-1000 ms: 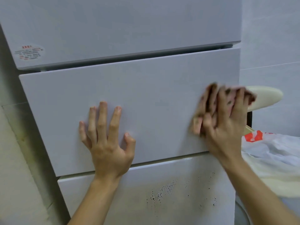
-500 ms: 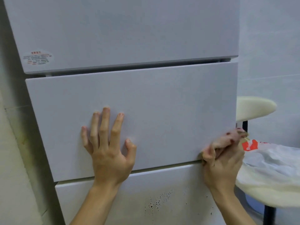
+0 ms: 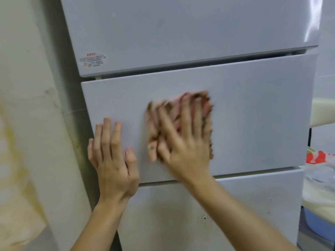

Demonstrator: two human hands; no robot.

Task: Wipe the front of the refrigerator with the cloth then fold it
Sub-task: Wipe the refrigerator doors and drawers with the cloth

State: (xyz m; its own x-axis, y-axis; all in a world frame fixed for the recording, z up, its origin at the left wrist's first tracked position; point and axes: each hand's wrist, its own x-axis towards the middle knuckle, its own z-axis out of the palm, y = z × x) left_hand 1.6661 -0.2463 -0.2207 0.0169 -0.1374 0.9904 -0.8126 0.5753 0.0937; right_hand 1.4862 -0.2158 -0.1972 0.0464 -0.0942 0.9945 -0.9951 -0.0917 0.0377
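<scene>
White refrigerator [image 3: 181,33] front, middle panel [image 3: 253,115]: wiping in progress.

Your right hand [image 3: 186,145] presses the cloth [image 3: 154,124] flat against the middle panel, fingers spread and straight rather than curled round it; blur hides the thumb. Your left hand [image 3: 114,165], at 8 o'clock from the cloth, rests flat on the same panel, grasping nothing. Expect the cloth to be light, soft and limp: it likely bunches under uneven pressure and falls if you lift the palm. For folding, take it by two adjacent corners. At 3 o'clock lies a white bag [image 3: 320,176]; at 4 o'clock a blue basin [image 3: 315,223] sits partly under cream material [image 3: 317,203]. Contents of both cannot be determined.
</scene>
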